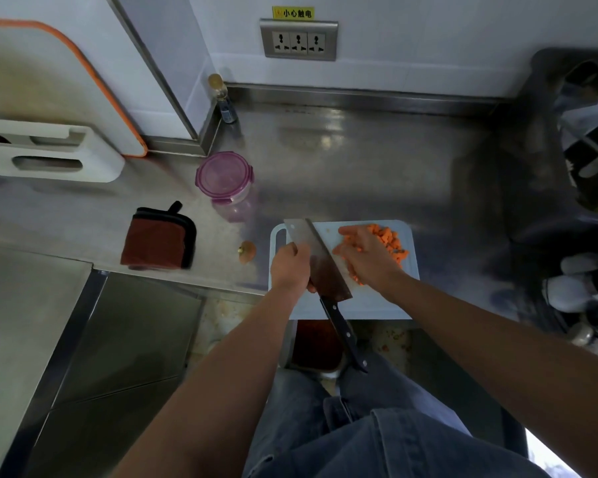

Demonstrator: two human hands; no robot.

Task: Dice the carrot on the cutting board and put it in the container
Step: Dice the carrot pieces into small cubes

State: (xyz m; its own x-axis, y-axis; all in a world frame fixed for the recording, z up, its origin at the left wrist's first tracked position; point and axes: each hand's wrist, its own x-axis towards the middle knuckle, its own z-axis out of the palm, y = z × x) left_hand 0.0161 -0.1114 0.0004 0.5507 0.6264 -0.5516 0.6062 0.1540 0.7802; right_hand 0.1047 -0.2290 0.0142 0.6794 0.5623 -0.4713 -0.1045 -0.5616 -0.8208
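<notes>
Diced carrot (pixel 392 244) lies heaped on the right part of the pale cutting board (pixel 366 305) at the counter's front edge. My right hand (pixel 368 255) lies over the heap with its fingers stretched out, touching the pieces. My left hand (pixel 289 267) grips the blade of a cleaver (pixel 320 262) that slants across the board. Its black handle (pixel 346 336) sticks out past the counter edge towards me. The clear container (pixel 227 182) with a purple clip lid stands shut on the counter, behind and to the left of the board.
A folded red cloth (pixel 158 241) and a carrot end (pixel 246 251) lie left of the board. A small bottle (pixel 222 98) stands in the back corner. A black crate (pixel 583 139) fills the right side. Below the counter edge sits a bin (pixel 316 346).
</notes>
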